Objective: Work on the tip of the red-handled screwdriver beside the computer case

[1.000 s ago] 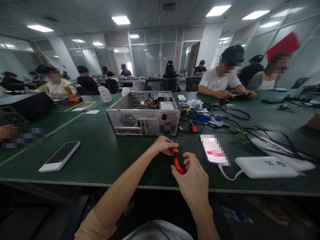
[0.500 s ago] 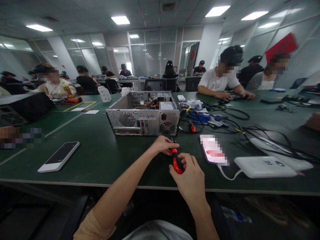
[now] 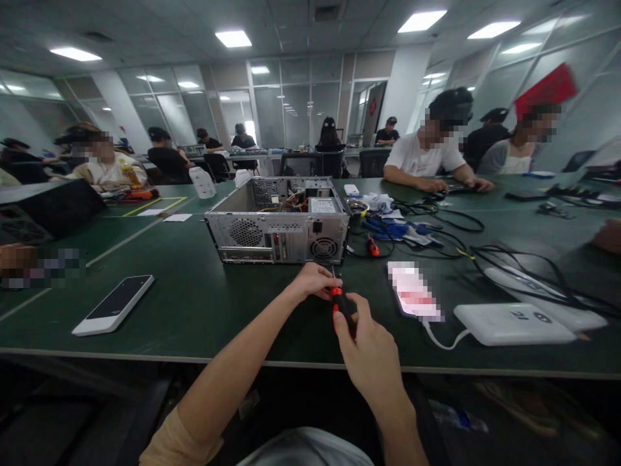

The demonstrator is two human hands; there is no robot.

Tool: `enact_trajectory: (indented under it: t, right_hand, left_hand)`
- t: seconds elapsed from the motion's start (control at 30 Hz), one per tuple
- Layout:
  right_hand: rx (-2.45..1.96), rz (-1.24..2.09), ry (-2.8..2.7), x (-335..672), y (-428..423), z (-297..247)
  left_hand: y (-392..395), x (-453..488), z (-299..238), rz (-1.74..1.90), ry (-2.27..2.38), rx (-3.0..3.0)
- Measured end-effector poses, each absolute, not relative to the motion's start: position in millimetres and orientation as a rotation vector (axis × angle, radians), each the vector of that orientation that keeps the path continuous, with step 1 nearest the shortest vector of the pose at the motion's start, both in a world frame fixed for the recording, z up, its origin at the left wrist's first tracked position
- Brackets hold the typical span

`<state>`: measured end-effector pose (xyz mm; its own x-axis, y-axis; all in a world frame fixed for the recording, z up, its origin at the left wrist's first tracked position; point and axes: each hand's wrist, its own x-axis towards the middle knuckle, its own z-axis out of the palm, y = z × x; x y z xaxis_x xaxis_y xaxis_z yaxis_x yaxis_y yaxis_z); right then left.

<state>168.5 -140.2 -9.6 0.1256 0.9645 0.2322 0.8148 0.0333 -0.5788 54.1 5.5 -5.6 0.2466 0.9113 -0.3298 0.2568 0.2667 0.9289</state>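
As the right hand [image 3: 371, 349] grips the screwdriver [image 3: 341, 304], left hand [image 3: 313, 281] pinching its shaft [image 3: 333, 272], screwing by the case [image 3: 264, 223] likely needs alignment.

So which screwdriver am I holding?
The red-and-black screwdriver, gripped in your right hand; the other screwdriver lies on the table beside the blue fabric.

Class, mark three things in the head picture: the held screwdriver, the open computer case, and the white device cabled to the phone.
Held screwdriver [image 3: 340, 303]: head view, on its handle.
Open computer case [image 3: 264, 237]: head view, on its near panel.
White device [image 3: 507, 325]: head view, on its top face.
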Motion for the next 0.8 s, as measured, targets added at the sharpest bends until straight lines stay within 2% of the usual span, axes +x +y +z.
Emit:
enact_trajectory:
  t: [0.8]
  right_hand:
    - [-1.772,0.172,-1.553,164.9,-139.2,-17.5]
  left_hand:
    - [9.3,53.6,-9.0,0.583,1.317,1.308]
